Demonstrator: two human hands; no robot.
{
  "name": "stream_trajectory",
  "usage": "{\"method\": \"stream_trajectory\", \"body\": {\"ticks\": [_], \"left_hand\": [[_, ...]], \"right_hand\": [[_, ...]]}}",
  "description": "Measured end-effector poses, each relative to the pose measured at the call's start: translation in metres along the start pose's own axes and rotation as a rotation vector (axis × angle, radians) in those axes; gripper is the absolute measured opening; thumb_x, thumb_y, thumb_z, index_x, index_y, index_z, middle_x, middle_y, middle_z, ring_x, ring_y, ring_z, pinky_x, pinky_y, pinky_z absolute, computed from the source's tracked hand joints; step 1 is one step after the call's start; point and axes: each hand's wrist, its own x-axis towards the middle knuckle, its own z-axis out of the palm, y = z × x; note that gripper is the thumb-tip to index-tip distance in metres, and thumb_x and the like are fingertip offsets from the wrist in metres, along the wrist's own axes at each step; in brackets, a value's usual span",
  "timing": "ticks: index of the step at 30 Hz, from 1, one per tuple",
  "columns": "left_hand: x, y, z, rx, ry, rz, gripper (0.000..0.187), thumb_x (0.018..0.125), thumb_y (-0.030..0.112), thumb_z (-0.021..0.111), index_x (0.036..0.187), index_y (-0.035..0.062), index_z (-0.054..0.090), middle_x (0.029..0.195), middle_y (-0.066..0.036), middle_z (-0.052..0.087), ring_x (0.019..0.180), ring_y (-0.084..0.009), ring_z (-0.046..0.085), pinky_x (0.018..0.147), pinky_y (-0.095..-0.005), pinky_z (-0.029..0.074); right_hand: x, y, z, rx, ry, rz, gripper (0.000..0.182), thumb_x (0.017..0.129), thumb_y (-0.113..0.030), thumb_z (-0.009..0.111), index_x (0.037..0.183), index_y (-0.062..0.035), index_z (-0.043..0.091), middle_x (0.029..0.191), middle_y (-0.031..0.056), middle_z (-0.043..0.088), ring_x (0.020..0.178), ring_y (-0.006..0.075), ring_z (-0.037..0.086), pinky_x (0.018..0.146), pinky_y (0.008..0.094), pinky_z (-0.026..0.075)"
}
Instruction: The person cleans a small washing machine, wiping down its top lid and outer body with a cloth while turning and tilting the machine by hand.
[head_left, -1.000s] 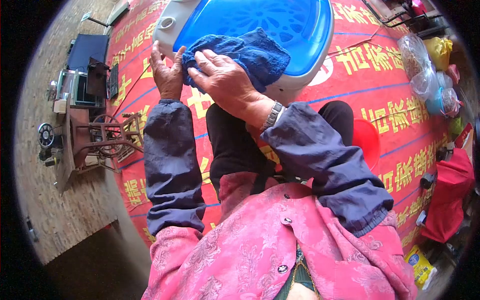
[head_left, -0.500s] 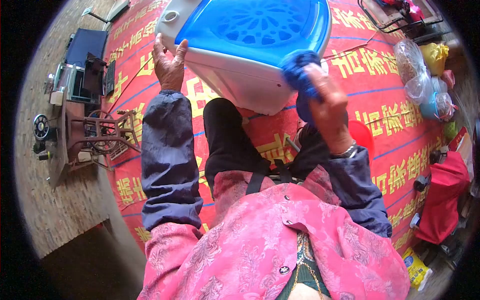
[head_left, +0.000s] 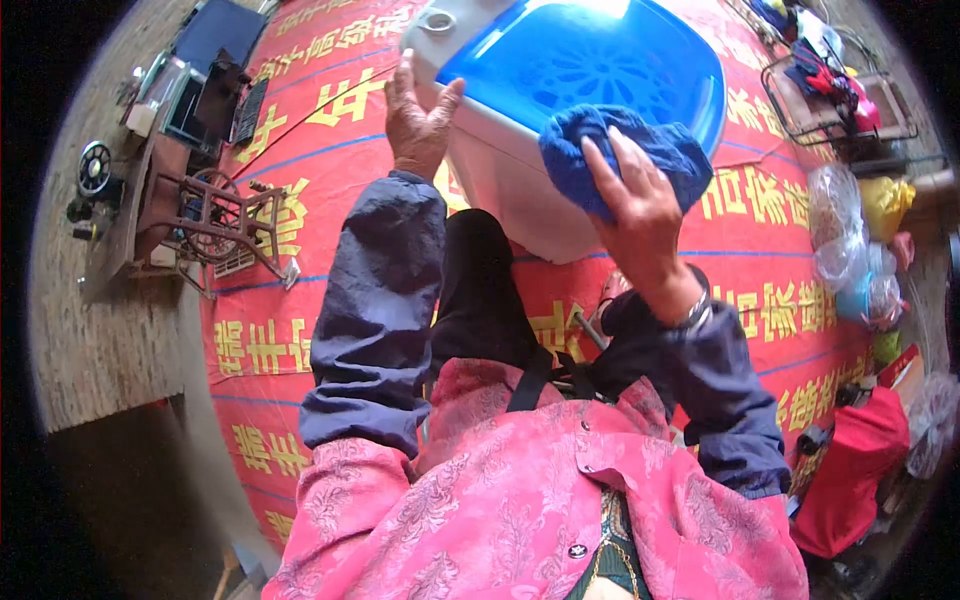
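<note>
A white tub-like appliance (head_left: 510, 180) with a translucent blue lid (head_left: 590, 65) stands in front of me at the top of the view. My left hand (head_left: 418, 122) rests against its left corner, fingers apart, holding nothing. Under my right hand (head_left: 645, 205) is a crumpled blue cloth (head_left: 575, 160), pressed to the near right edge of the lid and the side below it. The fingers of this hand lie over the cloth. A flower-like pattern shows on the lid.
Red floor covering (head_left: 290, 210) with yellow characters lies around. A sewing machine stand (head_left: 215, 220) is at the left. At the right are a metal-framed rack (head_left: 840, 100), plastic bags (head_left: 835, 210) and a red cloth-covered object (head_left: 855, 470).
The view has shifted, so the appliance and my left hand appear further right. My right hand, with the blue cloth, has moved left relative to the appliance, onto its near edge.
</note>
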Motion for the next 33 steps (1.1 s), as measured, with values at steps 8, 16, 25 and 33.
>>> {"method": "stream_trajectory", "body": {"ticks": [8,16,25,33], "left_hand": [[-0.004,0.010,0.001,-0.013,0.044,-0.003,0.070,0.081,0.031,0.073,0.136,0.0032,0.040,0.121,-0.019,0.051,0.116,-0.0316,0.049,0.098,-0.0387,0.041],[-0.011,0.007,-0.015,-0.113,0.016,-0.061,0.058,0.086,0.021,0.063,0.138,0.0051,0.040,0.127,-0.019,0.051,0.116,-0.0321,0.050,0.096,-0.0373,0.042],[-0.151,-0.077,-0.116,-0.078,0.034,-0.666,0.020,0.090,0.015,0.059,0.097,-0.0031,0.064,0.078,-0.008,0.064,0.076,-0.0124,0.061,0.067,-0.0287,0.050],[-0.268,-0.120,-0.217,-0.036,0.237,-0.856,0.015,0.089,0.003,0.048,0.088,0.0010,0.063,0.070,-0.002,0.058,0.063,-0.0103,0.056,0.057,-0.0245,0.050]], "right_hand": [[0.039,-0.020,0.029,-0.039,-0.061,-0.014,0.055,0.073,-0.014,0.060,0.128,-0.0125,0.055,0.128,0.0229,0.052,0.117,0.0372,0.052,0.097,0.0441,0.042],[0.095,-0.048,0.072,0.056,0.002,-0.107,0.060,0.067,-0.003,0.068,0.125,-0.0128,0.057,0.124,0.0209,0.055,0.115,0.0357,0.054,0.096,0.0424,0.045],[0.048,-0.022,0.022,0.128,-0.043,0.035,0.052,0.068,-0.002,0.067,0.119,-0.0118,0.064,0.121,0.0189,0.059,0.110,0.0337,0.059,0.094,0.0402,0.047],[0.123,-0.045,0.073,0.166,-0.046,-0.096,0.049,0.069,0.001,0.062,0.117,-0.0077,0.060,0.116,0.0231,0.059,0.108,0.0387,0.058,0.091,0.0428,0.049]]}}
